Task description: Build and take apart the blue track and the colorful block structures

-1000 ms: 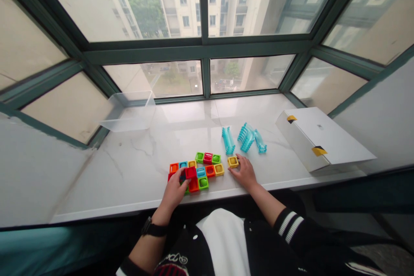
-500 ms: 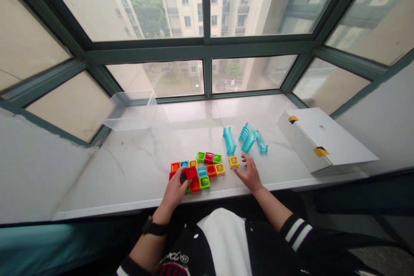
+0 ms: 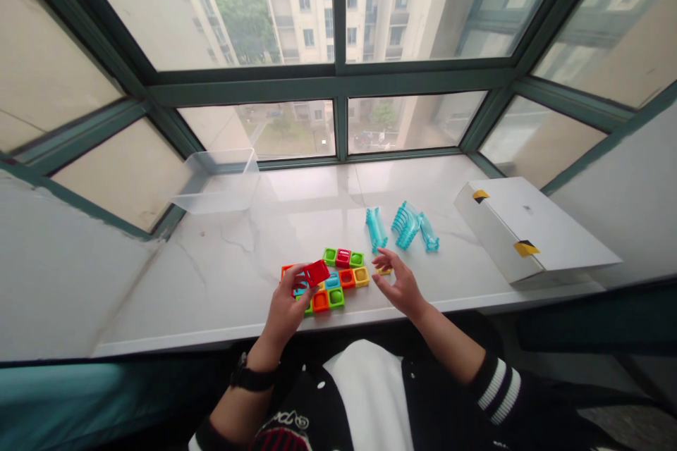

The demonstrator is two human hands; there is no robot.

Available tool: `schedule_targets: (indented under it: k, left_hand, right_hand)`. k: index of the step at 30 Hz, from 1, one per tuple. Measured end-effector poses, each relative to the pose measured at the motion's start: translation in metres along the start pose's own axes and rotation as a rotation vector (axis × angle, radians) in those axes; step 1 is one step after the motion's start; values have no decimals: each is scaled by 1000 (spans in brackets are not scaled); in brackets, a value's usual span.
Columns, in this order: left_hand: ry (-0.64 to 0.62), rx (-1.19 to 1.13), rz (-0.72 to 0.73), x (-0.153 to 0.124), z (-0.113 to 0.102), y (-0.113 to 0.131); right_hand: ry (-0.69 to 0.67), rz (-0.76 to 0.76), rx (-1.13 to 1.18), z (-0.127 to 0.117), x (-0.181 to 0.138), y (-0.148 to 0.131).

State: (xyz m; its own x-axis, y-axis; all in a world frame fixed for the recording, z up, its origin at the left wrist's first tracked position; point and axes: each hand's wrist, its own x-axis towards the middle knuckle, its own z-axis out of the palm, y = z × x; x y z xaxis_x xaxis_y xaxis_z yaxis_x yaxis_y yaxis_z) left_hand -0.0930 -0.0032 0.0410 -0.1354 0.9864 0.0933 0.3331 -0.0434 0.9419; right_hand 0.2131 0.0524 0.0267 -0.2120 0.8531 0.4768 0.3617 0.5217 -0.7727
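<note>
A red block (image 3: pixel 317 273) is gripped between the thumb and fingers of the left hand (image 3: pixel 284 304), at one o'clock from its palm, presumably by one side so that its broad face is left uncovered; it is seen glossy, squarish and tilted above the coloured blocks (image 3: pixel 321 301). The right hand (image 3: pixel 403 289) is held loosely parted, with nothing gripped, perhaps for clearance around a yellow block (image 3: pixel 385 271), partly hidden at ten o'clock.
</note>
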Motion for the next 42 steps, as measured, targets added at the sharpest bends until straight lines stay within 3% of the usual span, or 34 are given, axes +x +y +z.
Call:
schedule_targets:
  k: [7, 10, 14, 19, 27, 34, 42]
  left_hand:
    - [-97, -1, 175, -3, 22, 40]
    - [-120, 20, 216, -2, 28, 51]
    - [-138, 0, 145, 1, 34, 57]
    - [-189, -123, 31, 3, 43, 57]
    - [-350, -386, -165, 5, 59, 52]
    - [-376, -346, -156, 7, 62, 46]
    - [-171, -45, -74, 10, 28, 13]
  right_hand:
    - [-233, -38, 214, 5, 14, -44]
    - [-243, -91, 175, 5, 15, -52]
    - [-183, -225, 63, 2, 16, -58]
    - [-166, -256, 59, 2, 19, -61]
    - [-116, -237, -34, 9, 16, -52]
    - [-123, -188, -83, 6, 14, -43]
    - [21, 84, -169, -46, -5, 5]
